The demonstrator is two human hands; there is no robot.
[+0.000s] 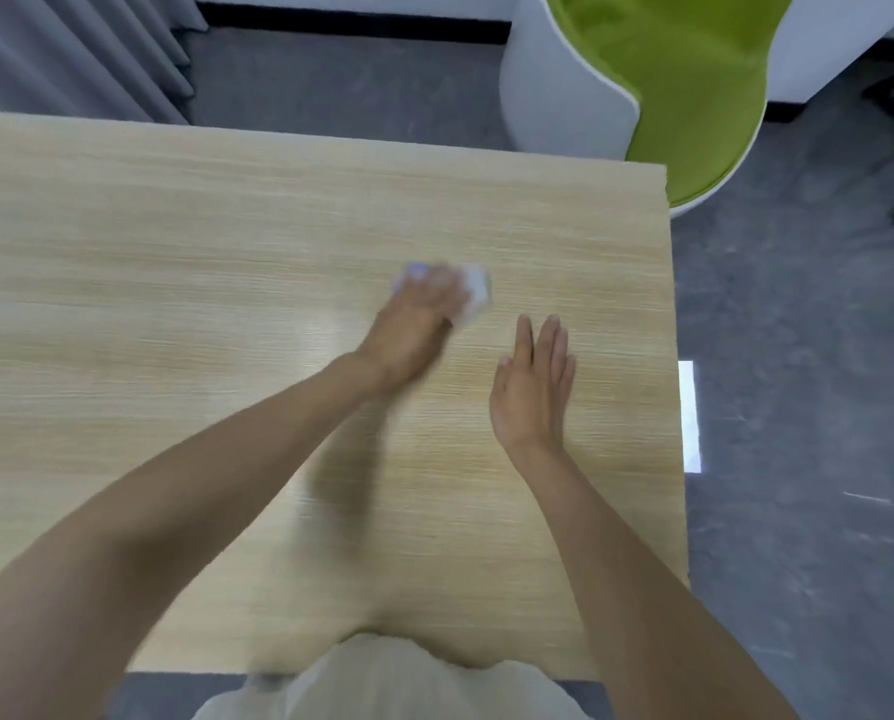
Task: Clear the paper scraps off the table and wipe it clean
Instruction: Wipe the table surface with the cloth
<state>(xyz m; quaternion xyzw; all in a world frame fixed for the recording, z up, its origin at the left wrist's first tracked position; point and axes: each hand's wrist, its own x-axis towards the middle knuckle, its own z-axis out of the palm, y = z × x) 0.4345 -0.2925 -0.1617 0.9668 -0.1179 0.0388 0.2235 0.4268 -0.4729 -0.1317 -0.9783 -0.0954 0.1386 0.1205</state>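
The pale wood-grain rectangular worktop [174,283] fills most of your view, and no paper scraps show anywhere on it, so I judge the clearing done and the wiping under way. Beyond its corner at one o'clock stands a white-shelled chair with a lime-green seat [694,96]. A bright white patch [690,415] lies on the grey floor at three o'clock, and you cannot tell whether it is paper or glare.

Your left hand [416,324] reaches to the middle of the worktop and bears on a small crumpled white wipe [475,296] that pokes out at its twelve and one o'clock. Motion blur hides the grip, so curled or flat cannot be told. Your right hand [533,392], just beside it at four o'clock, has its grip apart, fingers straight, holding nothing. The broad stretch toward nine o'clock probably still wants passes.
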